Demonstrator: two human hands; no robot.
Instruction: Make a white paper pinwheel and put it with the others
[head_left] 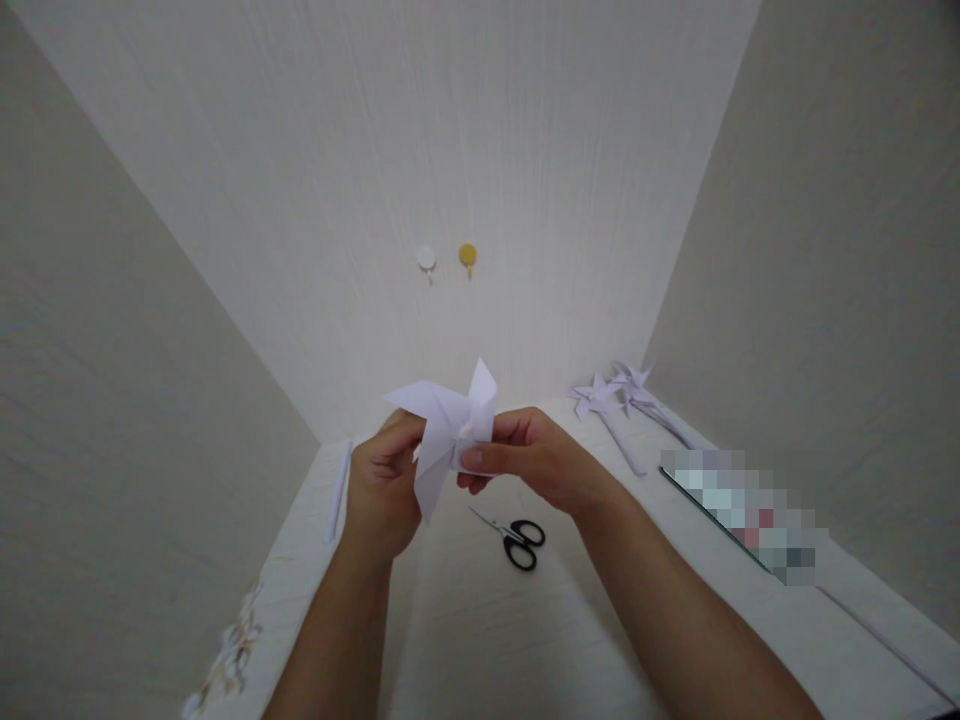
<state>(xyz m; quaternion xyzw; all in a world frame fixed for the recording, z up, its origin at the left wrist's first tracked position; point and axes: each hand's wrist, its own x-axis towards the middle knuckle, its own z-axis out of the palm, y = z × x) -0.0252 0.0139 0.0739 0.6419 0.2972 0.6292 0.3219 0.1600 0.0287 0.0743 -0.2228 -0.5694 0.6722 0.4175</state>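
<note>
Between my hands, above the table, is a white paper pinwheel [444, 415] with pointed, folded blades. My left hand [386, 485] grips it from the left, its fingertips hidden behind the paper. From the right, my right hand [532, 455] pinches it near the middle, thumb on the front and fingers curled behind. Below the hands, a pair of scissors [517, 540] with black handles lies on the table, blades pointing up and left.
White paper pinwheels on sticks [596, 395] lie at the back right. A device with a blurred screen [739, 515] rests on the right. On the left are a rolled paper stick [337, 495] and a cluster of small white pieces [229, 650]. Two hooks [468, 256] hang on the wall.
</note>
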